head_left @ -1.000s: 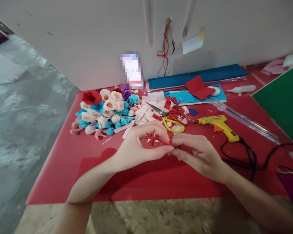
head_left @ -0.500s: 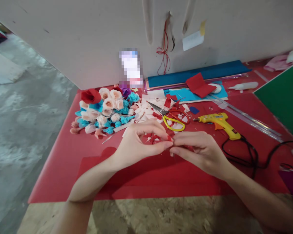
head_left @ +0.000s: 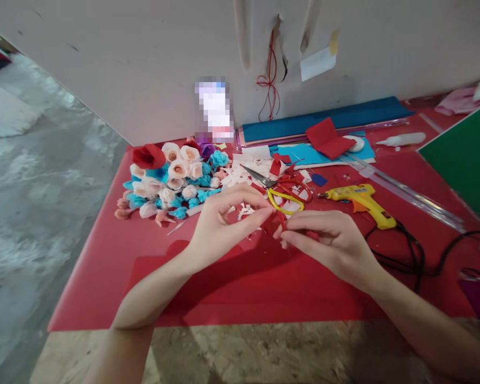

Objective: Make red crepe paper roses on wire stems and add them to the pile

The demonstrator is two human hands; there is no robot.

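My right hand [head_left: 330,242] pinches a small strip of red crepe paper [head_left: 282,221] between thumb and fingers, above the red tabletop. Just left of it, my left hand [head_left: 228,218] is closed in a pinch, its thumb and fingertips close to the strip's upper end. Whether anything lies between those left fingertips is too small to make out. Beyond the hands, scissors [head_left: 288,202] with one yellow and one red handle loop lie on white and red paper scraps [head_left: 240,173].
Crepe paper flowers [head_left: 178,169] crowd the table's left rear. On the right lies a yellow hot glue gun [head_left: 360,200] with a black cord [head_left: 418,256]. Folded red paper [head_left: 328,140], a blue paper roll [head_left: 328,120] and a white bottle [head_left: 402,140] lie along the back. A blurred phone [head_left: 215,109] leans on the wall.
My hands have drawn slightly apart. The left fingertips have moved up and left from the right ones, leaving more of the red strip visible at the right hand.
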